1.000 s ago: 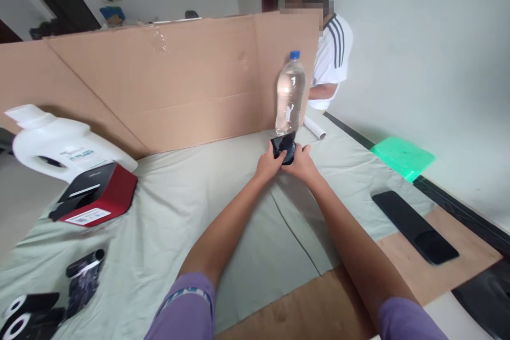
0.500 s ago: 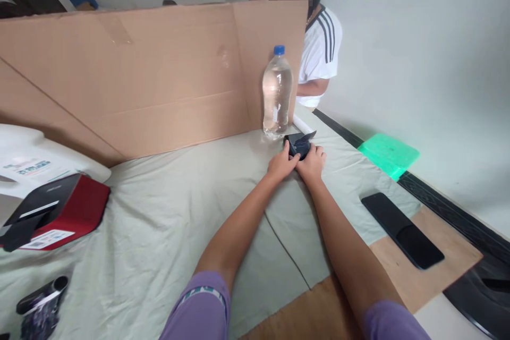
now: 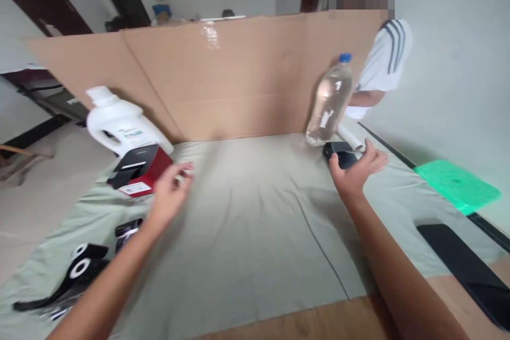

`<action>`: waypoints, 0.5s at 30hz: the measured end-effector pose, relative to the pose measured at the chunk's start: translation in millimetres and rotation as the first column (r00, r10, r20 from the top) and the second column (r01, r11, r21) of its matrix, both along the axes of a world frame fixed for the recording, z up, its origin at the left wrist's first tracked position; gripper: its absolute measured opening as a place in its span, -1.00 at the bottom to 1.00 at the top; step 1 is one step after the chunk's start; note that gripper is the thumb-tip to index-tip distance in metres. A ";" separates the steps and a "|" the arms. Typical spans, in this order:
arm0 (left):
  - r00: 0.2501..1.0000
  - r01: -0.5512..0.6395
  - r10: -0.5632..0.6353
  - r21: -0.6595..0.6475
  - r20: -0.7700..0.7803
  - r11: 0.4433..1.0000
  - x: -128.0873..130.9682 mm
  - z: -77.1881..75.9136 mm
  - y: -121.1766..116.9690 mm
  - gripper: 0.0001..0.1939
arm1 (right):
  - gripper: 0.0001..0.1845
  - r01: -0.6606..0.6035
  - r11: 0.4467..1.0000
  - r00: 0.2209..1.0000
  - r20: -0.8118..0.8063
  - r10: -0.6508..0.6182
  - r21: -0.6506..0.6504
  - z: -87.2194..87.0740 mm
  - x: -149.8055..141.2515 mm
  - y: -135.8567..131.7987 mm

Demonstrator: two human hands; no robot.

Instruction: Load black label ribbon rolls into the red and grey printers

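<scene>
My right hand [image 3: 356, 171] hovers with fingers spread just in front of a small black object [image 3: 339, 152] that lies on the pale green cloth [image 3: 255, 207] beside a clear water bottle [image 3: 330, 102] with a blue cap. My left hand [image 3: 169, 196] is out to the left over the cloth, blurred by motion, fingers loosely apart and holding nothing I can see. It is nearest a red and black box [image 3: 139, 174]. A white jug [image 3: 119, 125] stands behind that box.
A cardboard screen [image 3: 223, 79] stands along the back of the cloth. Another person in a white striped shirt [image 3: 384, 64] sits behind it at the right. A green pad [image 3: 456, 186] and a long black slab [image 3: 466, 268] lie at right. Black items [image 3: 85, 265] lie at lower left.
Both hands have let go of the small black object, which now lies by the bottle. My left hand has swung far to the left; my right hand has opened. The view turned left.
</scene>
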State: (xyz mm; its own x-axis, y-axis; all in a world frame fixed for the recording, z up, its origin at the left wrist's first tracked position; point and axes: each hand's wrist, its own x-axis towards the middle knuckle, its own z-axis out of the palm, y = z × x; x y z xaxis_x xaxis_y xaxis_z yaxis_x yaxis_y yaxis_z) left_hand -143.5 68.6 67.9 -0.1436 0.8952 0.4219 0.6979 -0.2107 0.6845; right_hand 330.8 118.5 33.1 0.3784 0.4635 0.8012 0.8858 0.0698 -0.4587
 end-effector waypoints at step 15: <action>0.386 -0.129 0.399 -0.380 0.832 0.916 -210.8 -17.4 49.8 -0.83 | 0.40 -0.926 0.148 0.344 -0.611 0.713 -0.348 -43.1 -506.9 40.4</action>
